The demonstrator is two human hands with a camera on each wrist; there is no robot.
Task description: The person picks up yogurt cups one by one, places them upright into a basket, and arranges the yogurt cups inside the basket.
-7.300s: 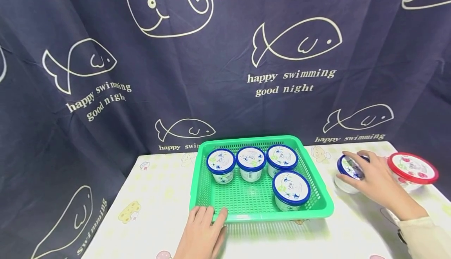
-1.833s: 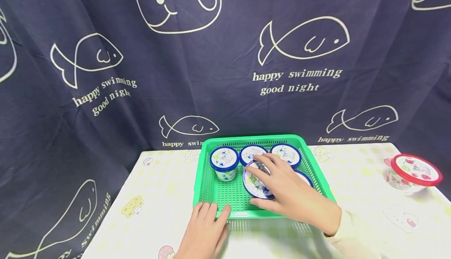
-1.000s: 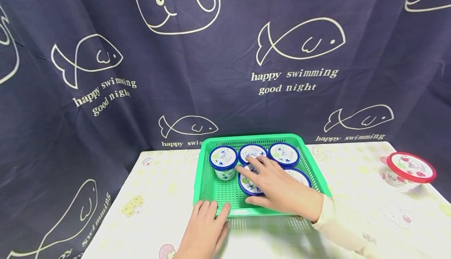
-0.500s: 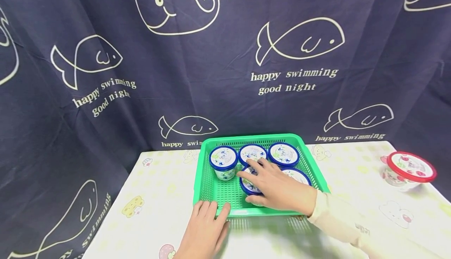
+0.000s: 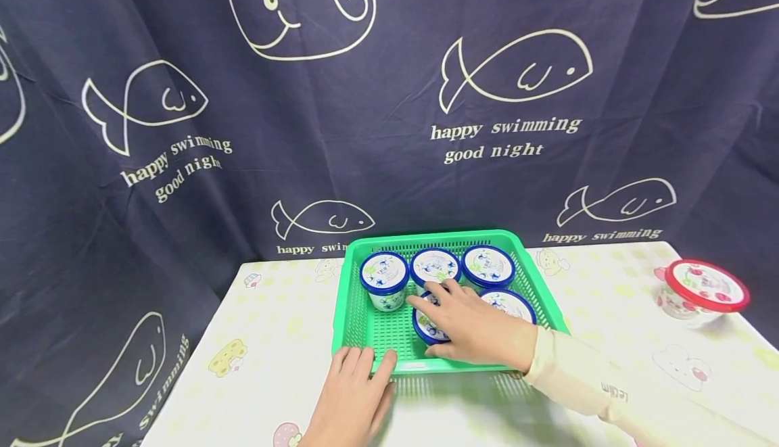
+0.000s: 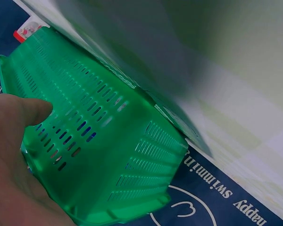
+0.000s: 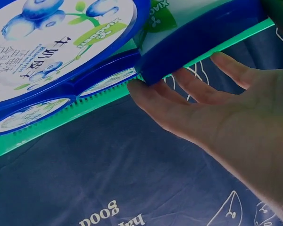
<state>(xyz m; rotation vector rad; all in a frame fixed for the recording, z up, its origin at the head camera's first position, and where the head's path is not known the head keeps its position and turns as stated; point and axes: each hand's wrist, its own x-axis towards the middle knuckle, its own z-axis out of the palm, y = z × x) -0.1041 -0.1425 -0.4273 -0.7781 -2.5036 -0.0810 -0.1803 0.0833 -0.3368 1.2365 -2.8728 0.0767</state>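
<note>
My right hand [image 5: 477, 325] grips a round white tub [image 5: 428, 326] with a blue lid, in the front middle of a green basket [image 5: 339, 312]. In the right wrist view its fingertips meet the blue lid edge [image 7: 203, 42]; much of that tub is hidden under the hand in the head view. Other blue-lidded tubs stand upright around it: three in the back row, among them the left one [image 5: 385, 274], and one [image 5: 510, 303] to the right. My left hand [image 5: 353, 393] holds the basket's front rim, thumb [image 6: 37, 111] against the outer wall.
A clear tub with a red lid [image 5: 706, 286] stands on the table at the far right. The patterned tablecloth [image 5: 243, 325] lies under everything. Behind the basket hangs a dark blue fish-print curtain [image 5: 389, 156].
My right hand has brought the blue-lidded tub from the table's right side into the basket. Lately the hand has shifted slightly left and toward me. The left hand keeps its place.
</note>
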